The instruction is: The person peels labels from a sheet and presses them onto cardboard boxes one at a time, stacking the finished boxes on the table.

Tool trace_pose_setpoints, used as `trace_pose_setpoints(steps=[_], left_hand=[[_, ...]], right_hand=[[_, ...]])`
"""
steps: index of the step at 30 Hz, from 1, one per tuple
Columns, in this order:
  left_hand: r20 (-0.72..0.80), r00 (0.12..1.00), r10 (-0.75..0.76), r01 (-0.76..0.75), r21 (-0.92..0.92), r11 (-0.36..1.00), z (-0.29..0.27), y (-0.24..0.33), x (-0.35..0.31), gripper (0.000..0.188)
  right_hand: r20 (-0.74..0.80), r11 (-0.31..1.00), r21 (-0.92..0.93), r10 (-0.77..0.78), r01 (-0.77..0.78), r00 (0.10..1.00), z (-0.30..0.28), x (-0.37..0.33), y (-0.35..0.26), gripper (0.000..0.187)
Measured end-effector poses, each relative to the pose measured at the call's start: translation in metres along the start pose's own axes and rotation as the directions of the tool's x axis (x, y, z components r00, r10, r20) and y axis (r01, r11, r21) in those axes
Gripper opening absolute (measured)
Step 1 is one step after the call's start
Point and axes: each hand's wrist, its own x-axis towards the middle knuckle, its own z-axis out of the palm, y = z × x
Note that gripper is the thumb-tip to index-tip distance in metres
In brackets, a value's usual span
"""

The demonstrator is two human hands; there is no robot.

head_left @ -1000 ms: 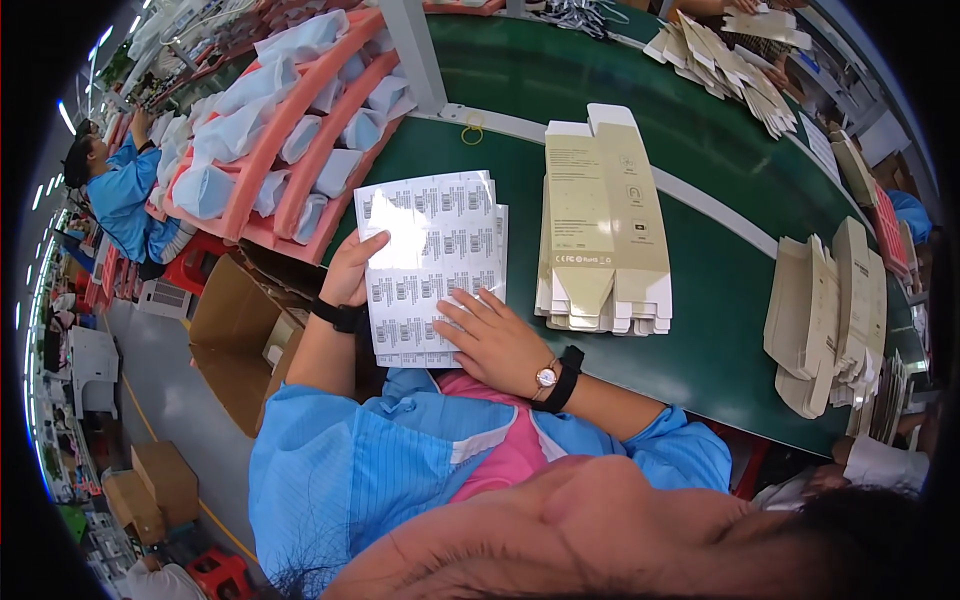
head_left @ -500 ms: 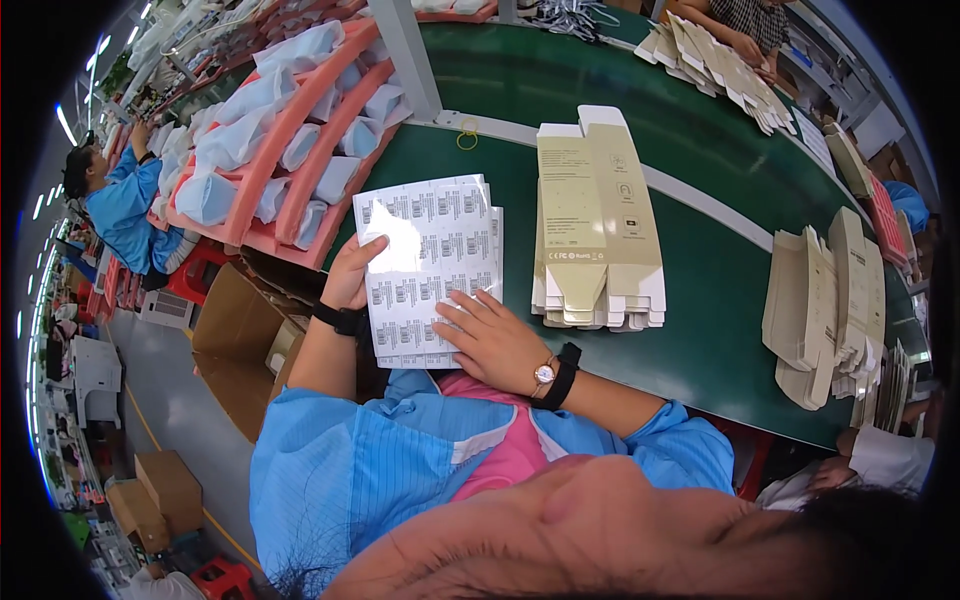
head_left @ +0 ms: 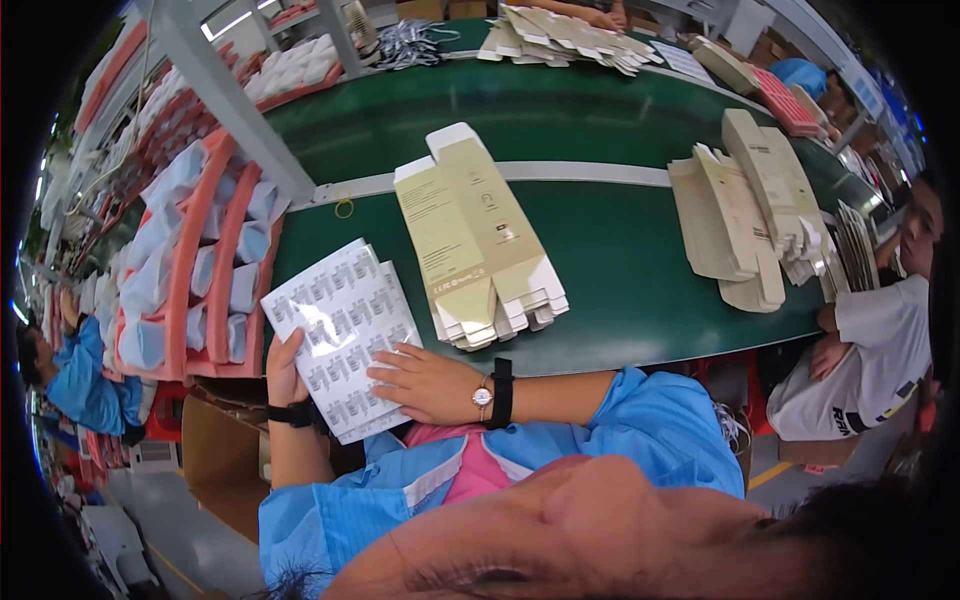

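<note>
Several blue-white wrapped items (head_left: 147, 343), seated in a pink rack (head_left: 183, 265). One left hand (head_left: 284, 374), pinching the left edge of the label sheets, thumb on top, other fingers largely hidden beneath. White label sheets (head_left: 350, 375), at least two, overlapping, tilted, held before the torso at the near edge of the green table (head_left: 610, 270). One yellow ring (head_left: 344, 208), beyond the sheets. One right hand (head_left: 430, 385), laid flat on the top sheet, fingers slightly spread. One stack of flattened beige cartons (head_left: 470, 230), right of the sheets.
</note>
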Motion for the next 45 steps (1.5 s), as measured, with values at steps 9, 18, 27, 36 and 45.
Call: trace_pose_setpoints(steps=[9,18,27,36,45], left_hand=[[-0.014,1.0,0.003,-0.004,-0.005,1.0,0.004,0.001,-0.002,0.04],[-0.016,1.0,0.017,-0.016,0.023,1.0,0.0,-0.001,0.001,0.04],[0.005,1.0,0.022,-0.022,0.032,0.999,0.001,0.0,-0.001,0.041],[-0.008,1.0,0.016,-0.016,0.039,0.999,-0.009,-0.003,0.0,0.043],[0.018,1.0,0.014,-0.016,0.065,0.998,-0.009,-0.005,0.01,0.046]], right_hand=[[-0.02,0.999,-0.034,-0.032,0.032,0.999,-0.001,0.001,-0.001,0.044],[-0.068,0.998,-0.036,-0.054,0.051,0.996,0.001,0.0,0.0,0.04],[-0.073,0.998,-0.031,-0.061,0.059,0.995,0.004,0.0,0.001,0.042],[-0.076,0.998,-0.021,-0.059,0.057,0.995,0.004,0.0,0.0,0.041],[-0.079,0.998,-0.027,-0.054,0.052,0.995,0.002,-0.001,0.005,0.043]])
